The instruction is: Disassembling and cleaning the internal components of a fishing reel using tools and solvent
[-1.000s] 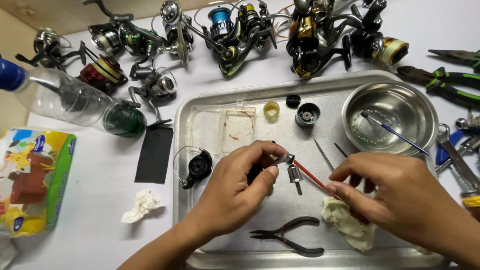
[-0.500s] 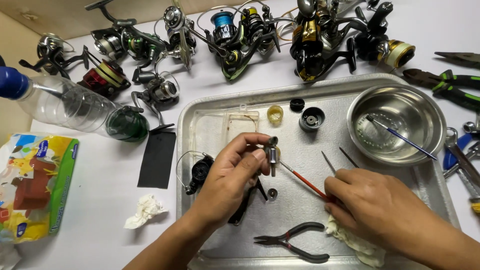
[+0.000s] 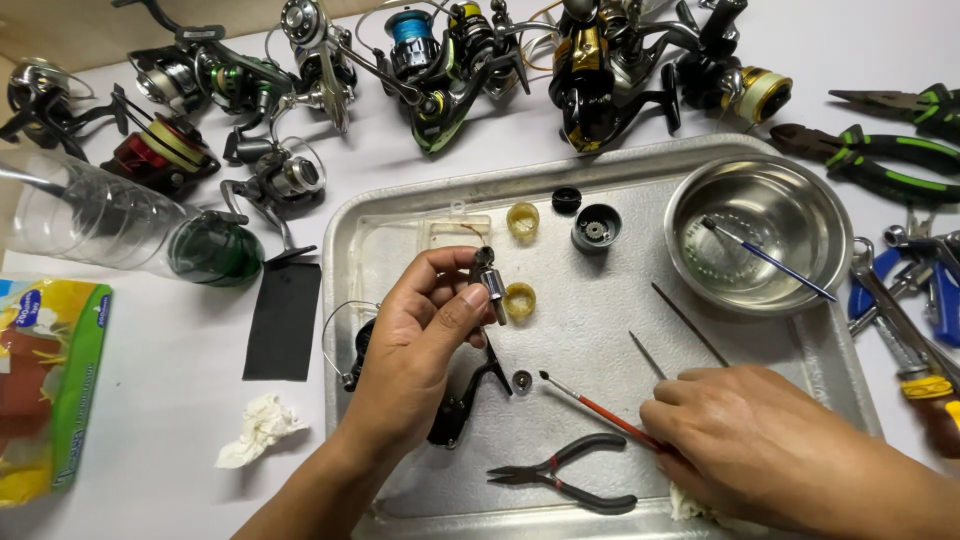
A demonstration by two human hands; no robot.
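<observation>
Over the tray's (image 3: 400, 215) middle, my left hand (image 3: 425, 345) now pinches the small metal reel part (image 3: 490, 283) alone. My right hand (image 3: 760, 445) has drawn back toward the tray's near right corner, gripping the red-handled brush (image 3: 600, 408), bristles lifted clear of the part.

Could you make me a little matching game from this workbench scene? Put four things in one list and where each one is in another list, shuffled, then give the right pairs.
Things:
1. small metal reel part
2. red-handled brush
3. blue-handled brush
4. black pliers

Places:
A. lying in the steel bowl
B. lying at the near edge of the metal tray
C. pinched in the fingers of the left hand
D. under the fingers of the right hand, tip resting on the tray

Pairs: 1-C, 2-D, 3-A, 4-B
</observation>
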